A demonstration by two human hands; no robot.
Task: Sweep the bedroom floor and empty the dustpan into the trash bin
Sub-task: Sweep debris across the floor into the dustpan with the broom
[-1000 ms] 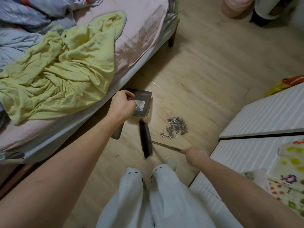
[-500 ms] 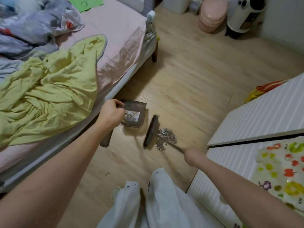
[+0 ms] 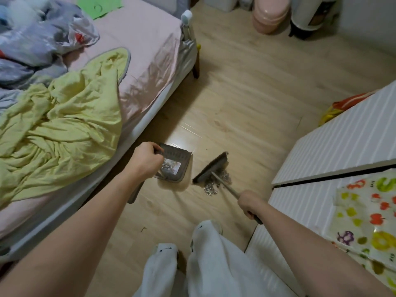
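A grey dustpan [image 3: 179,163] rests on the wooden floor beside the bed, with some debris inside it. My left hand [image 3: 145,161] grips its handle. A broom with a dark brush head [image 3: 211,168] stands just right of the dustpan, tilted, and my right hand [image 3: 249,203] is closed round its thin handle. A small pile of grey debris [image 3: 216,183] lies on the floor right behind the brush head, partly under the handle. A white bin [image 3: 221,3] stands at the far wall, cut by the frame's top.
A bed [image 3: 150,61] with a yellow-green blanket [image 3: 60,118] fills the left. White cabinet tops [image 3: 342,146] close the right side. A pink container [image 3: 269,16] and a white and black appliance [image 3: 310,13] stand at the far wall. My white-trousered legs [image 3: 203,264] are below.
The brush head moved from my side of the debris pile to its far side, and it is tilted. The view lifted and shows more of the far wall.
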